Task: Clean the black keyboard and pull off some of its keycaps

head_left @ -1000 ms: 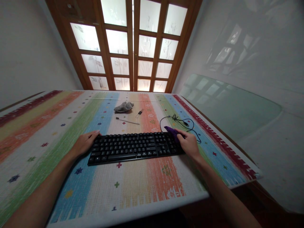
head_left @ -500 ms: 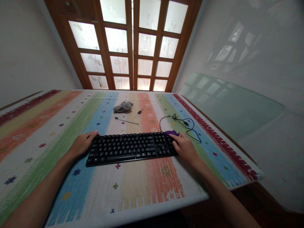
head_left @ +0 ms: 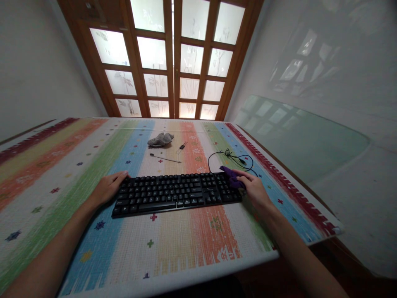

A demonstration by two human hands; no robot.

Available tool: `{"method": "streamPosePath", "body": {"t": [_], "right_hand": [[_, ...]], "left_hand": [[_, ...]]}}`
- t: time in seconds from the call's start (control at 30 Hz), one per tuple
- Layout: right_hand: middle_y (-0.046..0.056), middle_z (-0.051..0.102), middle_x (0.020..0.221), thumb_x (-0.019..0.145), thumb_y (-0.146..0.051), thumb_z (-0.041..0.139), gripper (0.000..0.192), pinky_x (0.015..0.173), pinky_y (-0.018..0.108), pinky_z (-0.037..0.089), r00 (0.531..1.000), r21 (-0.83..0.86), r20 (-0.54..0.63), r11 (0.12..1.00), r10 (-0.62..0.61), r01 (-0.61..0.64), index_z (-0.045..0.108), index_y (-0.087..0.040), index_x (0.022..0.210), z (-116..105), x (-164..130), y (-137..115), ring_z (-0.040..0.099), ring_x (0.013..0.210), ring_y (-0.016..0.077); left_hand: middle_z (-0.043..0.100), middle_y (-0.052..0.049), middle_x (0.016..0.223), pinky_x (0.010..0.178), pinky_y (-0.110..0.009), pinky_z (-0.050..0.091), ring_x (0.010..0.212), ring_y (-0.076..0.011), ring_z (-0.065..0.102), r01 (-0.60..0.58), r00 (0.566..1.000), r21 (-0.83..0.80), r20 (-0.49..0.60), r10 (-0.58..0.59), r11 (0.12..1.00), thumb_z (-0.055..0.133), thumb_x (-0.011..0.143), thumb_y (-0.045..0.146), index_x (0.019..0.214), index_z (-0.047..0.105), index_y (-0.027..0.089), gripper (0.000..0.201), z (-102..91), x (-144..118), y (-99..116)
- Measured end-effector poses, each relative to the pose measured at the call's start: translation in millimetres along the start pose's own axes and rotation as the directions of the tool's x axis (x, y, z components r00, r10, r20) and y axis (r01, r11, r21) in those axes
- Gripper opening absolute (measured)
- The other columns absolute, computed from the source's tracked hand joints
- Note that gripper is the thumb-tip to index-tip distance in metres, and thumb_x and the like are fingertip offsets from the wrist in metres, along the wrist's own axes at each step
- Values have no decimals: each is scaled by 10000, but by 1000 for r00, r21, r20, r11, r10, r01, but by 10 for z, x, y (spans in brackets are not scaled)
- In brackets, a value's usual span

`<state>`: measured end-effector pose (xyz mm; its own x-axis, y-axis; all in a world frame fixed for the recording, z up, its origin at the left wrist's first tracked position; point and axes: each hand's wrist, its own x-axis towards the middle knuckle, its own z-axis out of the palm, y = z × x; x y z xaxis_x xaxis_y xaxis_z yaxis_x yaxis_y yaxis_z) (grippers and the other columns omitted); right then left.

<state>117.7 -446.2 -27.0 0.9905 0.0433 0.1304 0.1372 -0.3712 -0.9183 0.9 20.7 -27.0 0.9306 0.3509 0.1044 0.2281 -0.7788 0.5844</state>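
Observation:
A black keyboard (head_left: 173, 194) lies flat on the striped tablecloth in front of me. At its left end, my left hand (head_left: 108, 188) is closed on the edge, its thumb along the upper left corner and some fingers hidden behind. My right hand (head_left: 252, 188) pinches a purple cloth (head_left: 233, 177) at the keyboard's upper right corner, over the number keys. Behind that corner, the black cable (head_left: 228, 154) lies in a loose loop with its plug on the table.
Beyond the keyboard lie a crumpled grey cloth (head_left: 160, 140), a small black object with a wire loop (head_left: 182, 146) and a thin dark brush (head_left: 166, 158). The table's front edge (head_left: 173, 271) is close to me. Walls stand on both sides, with wood-framed glass doors (head_left: 173, 74) ahead.
My right hand has moved a little to the right with the purple cloth, uncovering the keyboard's right end. My left hand and the keyboard have stayed put.

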Motion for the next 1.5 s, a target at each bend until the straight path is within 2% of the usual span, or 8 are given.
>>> {"method": "streamPosePath", "body": {"t": [0.2, 0.4, 0.67, 0.9, 1.0, 1.13, 1.3, 1.5], "right_hand": [[136, 723, 1061, 884, -240, 480, 444, 933, 414, 480, 940, -376, 98, 862, -327, 339, 687, -144, 1265, 12, -69, 16, 648, 965, 243], [121, 680, 944, 901, -107, 423, 443, 867, 372, 472, 885, -618, 315, 633, -344, 466, 693, -144, 1251, 71, -132, -11, 590, 906, 232], [129, 686, 925, 910, -123, 441, 390, 841, 337, 464, 886, -688, 350, 559, -303, 463, 734, -127, 1168, 67, -199, -134, 608, 897, 234], [115, 749, 940, 839, -190, 449, 395, 853, 362, 483, 943, -522, 244, 790, -224, 323, 787, -153, 1040, -65, -87, -130, 655, 868, 233], [92, 767, 983, 767, -221, 479, 393, 771, 333, 513, 991, -205, 134, 977, -25, 52, 787, -154, 1002, -117, 16, -71, 679, 832, 217], [104, 766, 991, 717, -290, 587, 455, 689, 319, 530, 984, 184, 41, 967, 172, -177, 734, -128, 1116, -137, 48, 19, 696, 764, 211], [111, 751, 1066, 817, -360, 597, 535, 848, 387, 524, 997, 64, -61, 997, -42, 46, 618, -161, 1313, -125, -13, 62, 700, 908, 239], [123, 716, 1017, 876, -131, 449, 466, 888, 390, 478, 897, -496, 270, 749, -349, 440, 660, -163, 1291, -97, -74, 110, 618, 918, 234]], "left_hand": [[747, -17, 734, 749, -336, 509, 780, -278, 681, 18, 1000, 4, 10, -18, 1000, 322, 791, 694, 730, 693, 277, 562, -15, -7, 27], [751, -12, 750, 764, -326, 508, 806, -273, 686, 11, 1000, 20, -2, -11, 1000, 320, 798, 695, 744, 693, 276, 564, -5, -1, -3], [735, -22, 742, 754, -343, 508, 789, -280, 684, 7, 1000, 23, 13, -7, 1000, 306, 791, 687, 737, 690, 267, 571, -6, 0, -3], [734, -15, 747, 767, -334, 509, 794, -274, 678, -13, 1000, 21, 4, 13, 1000, 321, 792, 676, 725, 686, 270, 550, -10, -3, 23], [731, -12, 739, 757, -330, 504, 788, -270, 677, -12, 1000, 24, 13, 11, 1000, 312, 796, 680, 729, 684, 269, 558, -11, -8, 29], [727, -12, 730, 761, -326, 503, 784, -267, 670, -7, 1000, 20, 12, 7, 1000, 316, 790, 677, 728, 682, 262, 556, -9, -9, 29], [717, -8, 738, 768, -317, 493, 783, -257, 660, 1, 1000, 24, 16, -2, 1000, 312, 800, 676, 751, 680, 251, 565, -2, -2, 20], [712, -9, 738, 757, -320, 481, 789, -261, 659, -9, 1000, 40, 26, 8, 999, 312, 810, 672, 760, 671, 256, 552, -3, 4, -2]]}}
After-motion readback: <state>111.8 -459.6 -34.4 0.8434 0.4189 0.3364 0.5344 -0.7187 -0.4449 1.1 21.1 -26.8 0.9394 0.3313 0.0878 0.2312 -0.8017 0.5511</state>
